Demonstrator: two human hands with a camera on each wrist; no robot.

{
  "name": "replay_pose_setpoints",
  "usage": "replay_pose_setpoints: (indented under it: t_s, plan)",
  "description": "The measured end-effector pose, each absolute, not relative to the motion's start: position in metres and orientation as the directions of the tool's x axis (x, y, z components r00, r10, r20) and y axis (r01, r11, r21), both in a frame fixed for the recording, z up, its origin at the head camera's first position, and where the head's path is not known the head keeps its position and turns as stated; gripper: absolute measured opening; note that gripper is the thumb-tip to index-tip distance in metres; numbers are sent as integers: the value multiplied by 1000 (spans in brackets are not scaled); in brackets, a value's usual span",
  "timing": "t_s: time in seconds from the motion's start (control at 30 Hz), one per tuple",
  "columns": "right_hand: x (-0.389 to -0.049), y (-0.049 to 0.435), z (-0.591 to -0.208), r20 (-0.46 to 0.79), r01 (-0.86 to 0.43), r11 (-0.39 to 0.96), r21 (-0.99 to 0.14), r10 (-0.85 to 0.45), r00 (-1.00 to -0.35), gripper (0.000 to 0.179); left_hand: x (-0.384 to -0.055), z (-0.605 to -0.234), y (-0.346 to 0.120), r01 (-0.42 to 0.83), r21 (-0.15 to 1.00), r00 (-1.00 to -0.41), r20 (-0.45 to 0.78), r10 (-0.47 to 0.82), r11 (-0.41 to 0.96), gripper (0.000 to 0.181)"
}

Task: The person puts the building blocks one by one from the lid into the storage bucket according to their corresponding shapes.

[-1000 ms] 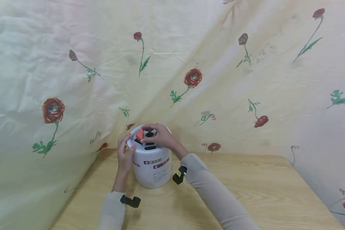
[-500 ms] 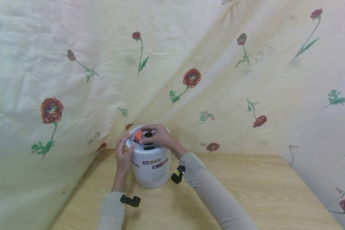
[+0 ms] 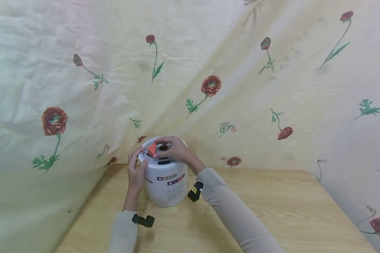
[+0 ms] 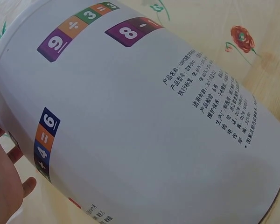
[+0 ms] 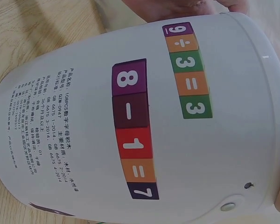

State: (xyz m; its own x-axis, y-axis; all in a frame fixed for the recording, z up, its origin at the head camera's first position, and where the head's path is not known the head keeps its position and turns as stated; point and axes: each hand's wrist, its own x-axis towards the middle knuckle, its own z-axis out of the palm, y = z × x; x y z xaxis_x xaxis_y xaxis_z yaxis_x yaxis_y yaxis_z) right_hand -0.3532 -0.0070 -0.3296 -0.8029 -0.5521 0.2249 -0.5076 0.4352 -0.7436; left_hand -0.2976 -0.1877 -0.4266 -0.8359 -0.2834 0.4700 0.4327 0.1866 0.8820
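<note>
A white bucket (image 3: 166, 184) with a white lid (image 3: 152, 161) stands on the table; the lid has several black cut-out openings. In the head view, my right hand (image 3: 175, 149) pinches a red block (image 3: 151, 150) with a triangular-looking face, between thumb and fingers. The block stands tilted at a dark opening on the lid's left side; how far it sits inside cannot be seen. My left hand (image 3: 137, 168) holds the bucket's upper left rim, fingers on the lid edge and thumb nearer the front. The wrist views show mainly the bucket's wall (image 4: 130, 116) and printed number tiles (image 5: 133, 128).
The bucket is near the back left of a light wooden table (image 3: 240, 203). Floral cloth (image 3: 177, 88) hangs close behind it and along both sides. Black wrist cameras, such as the right one (image 3: 194, 192), sit on both sleeves near the bucket.
The red block has shifted slightly left and lower over the lid's opening with my right hand, covering more of it. My left hand stays on the rim.
</note>
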Motion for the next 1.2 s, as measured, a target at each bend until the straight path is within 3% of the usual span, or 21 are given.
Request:
replay_pose_setpoints:
  t_s: [0.43, 0.73, 1.2]
  plan:
    - [-353, -9, -329, 213, -511, 466, -722, -553, -805, 55, -270, -394, -177, 389, 901, -863, 429, -267, 189, 50]
    - [-353, -8, -328, 216, -523, 470, -711, -561, -799, 53, -296, -424, -188, 406, 892, -848, 449, -283, 200, 48]
    - [-353, -8, -329, 203, -510, 489, -708, -551, -810, 64, -295, -423, -186, 416, 890, -843, 454, -288, 185, 49]
